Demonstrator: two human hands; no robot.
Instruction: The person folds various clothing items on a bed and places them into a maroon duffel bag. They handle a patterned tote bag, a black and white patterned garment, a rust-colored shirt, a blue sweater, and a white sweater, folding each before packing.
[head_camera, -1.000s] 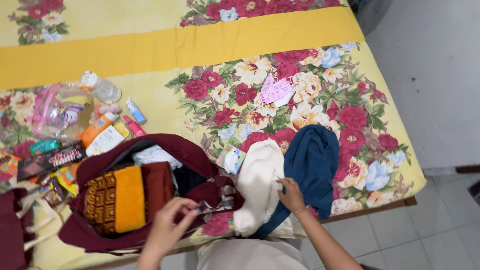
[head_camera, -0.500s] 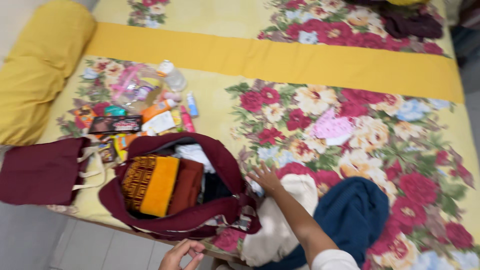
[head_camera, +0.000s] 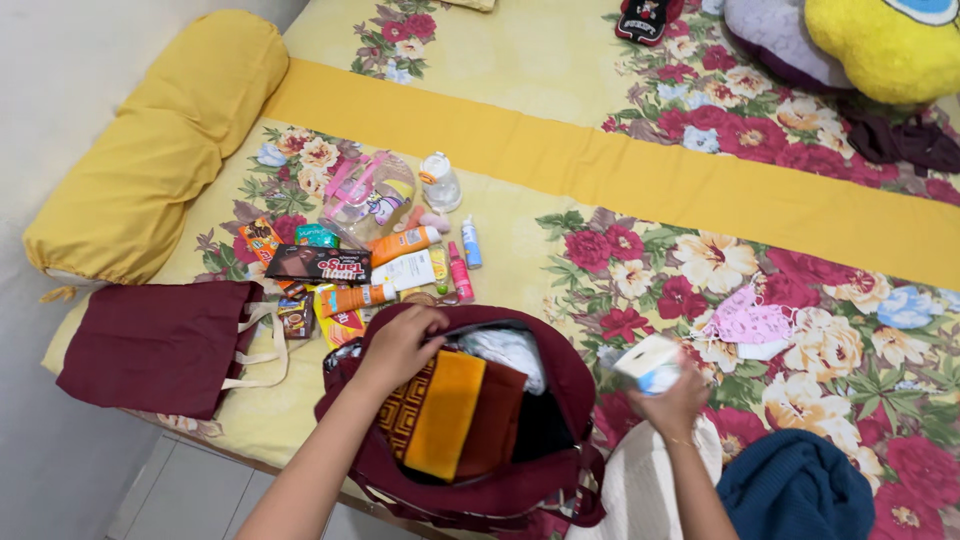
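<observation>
My left hand (head_camera: 400, 345) grips the far rim of the open bag (head_camera: 560, 400) at the bed's (head_camera: 560, 60) near edge, while my right hand (head_camera: 672, 400), closed around a small packet (head_camera: 650, 362), is just right of the opening.

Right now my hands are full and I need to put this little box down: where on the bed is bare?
Free: the plain yellow band across the bedspread, and the stretch between the maroon duffel bag and the pink face mask. Crowded: the toiletries and snacks beyond the bag, where the left hand rests.
</observation>
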